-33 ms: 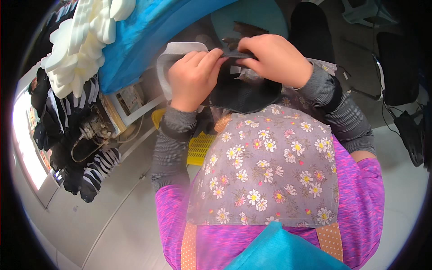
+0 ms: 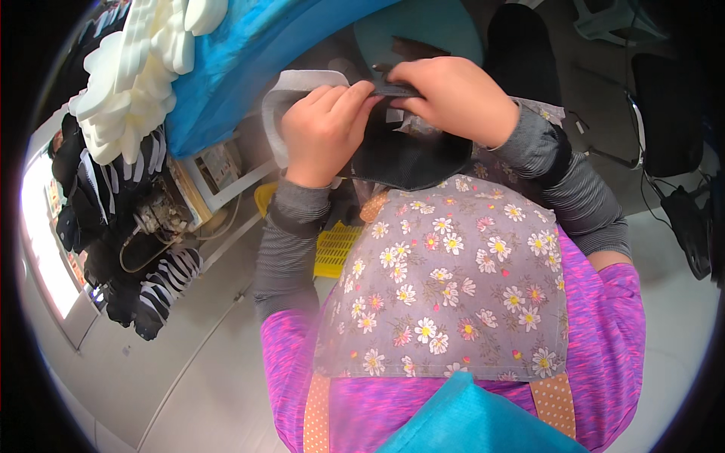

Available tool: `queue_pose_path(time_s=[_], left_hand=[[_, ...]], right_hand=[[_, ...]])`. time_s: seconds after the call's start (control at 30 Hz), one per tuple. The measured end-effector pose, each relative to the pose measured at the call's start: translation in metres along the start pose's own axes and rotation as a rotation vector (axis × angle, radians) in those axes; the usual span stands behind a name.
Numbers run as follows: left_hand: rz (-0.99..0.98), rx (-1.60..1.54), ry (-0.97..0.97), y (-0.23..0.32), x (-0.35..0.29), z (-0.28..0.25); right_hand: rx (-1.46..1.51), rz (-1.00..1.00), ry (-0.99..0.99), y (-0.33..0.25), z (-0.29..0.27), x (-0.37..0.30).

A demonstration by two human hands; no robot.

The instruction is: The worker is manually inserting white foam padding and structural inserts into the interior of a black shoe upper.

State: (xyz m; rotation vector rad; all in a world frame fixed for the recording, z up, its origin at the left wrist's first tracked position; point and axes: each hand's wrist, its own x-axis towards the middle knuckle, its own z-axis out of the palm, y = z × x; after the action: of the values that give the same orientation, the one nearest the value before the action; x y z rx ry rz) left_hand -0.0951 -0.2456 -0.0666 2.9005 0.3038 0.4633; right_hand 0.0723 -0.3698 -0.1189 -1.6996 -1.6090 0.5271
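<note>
A black fabric piece [image 2: 411, 158] with a curved lower edge hangs over my lap, held up by its top edge. A pale grey curved band [image 2: 273, 113] stands out on its left, behind my left hand; whether the two are joined is hidden. My left hand [image 2: 323, 132] pinches the dark folded edge [image 2: 394, 90] between thumb and fingers. Close beside it, my right hand [image 2: 462, 98] is closed on the same edge from the right. A small white tag [image 2: 394, 116] shows on the black fabric beneath the fingers. My floral apron [image 2: 461, 279] lies below.
At upper left, white foam pieces [image 2: 136, 75] sit on a blue cover [image 2: 226, 72]. Black and white striped pieces [image 2: 170, 283] hang below. A yellow basket [image 2: 337, 249] stands beside my left forearm. Beyond my hands is a round teal surface [image 2: 445, 23]; a black chair [image 2: 664, 113] is at right.
My right hand has shifted slightly left along the folded edge. The left hand and the fabric look almost unmoved.
</note>
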Motion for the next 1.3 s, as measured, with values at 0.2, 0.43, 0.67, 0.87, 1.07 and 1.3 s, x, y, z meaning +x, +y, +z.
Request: queue_pose_path(time_s=[0.2, 0.43, 0.67, 0.87, 1.07, 1.3], left_hand=[[-0.305, -0.102, 0.097, 0.007, -0.007, -0.009], [-0.216, 0.203, 0.013, -0.013, -0.011, -0.033], [-0.152, 0.390, 0.211, -0.009, -0.001, -0.047], [-0.307, -0.255, 0.062, -0.021, -0.013, -0.045], [-0.194, -0.251, 0.077, -0.016, -0.012, -0.046], [-0.205, -0.308, 0.082, -0.022, -0.025, -0.050]], right_hand=[[-0.002, -0.012, 0.068, 0.001, 0.014, 0.004], [0.077, 0.003, 0.045, 0.002, 0.007, 0.007], [0.278, -0.038, -0.016, 0.001, -0.007, 0.004], [0.393, -0.174, 0.115, -0.007, -0.009, 0.016], [0.166, -0.084, -0.022, -0.031, -0.020, 0.033], [0.337, -0.111, 0.057, -0.019, -0.011, 0.018]])
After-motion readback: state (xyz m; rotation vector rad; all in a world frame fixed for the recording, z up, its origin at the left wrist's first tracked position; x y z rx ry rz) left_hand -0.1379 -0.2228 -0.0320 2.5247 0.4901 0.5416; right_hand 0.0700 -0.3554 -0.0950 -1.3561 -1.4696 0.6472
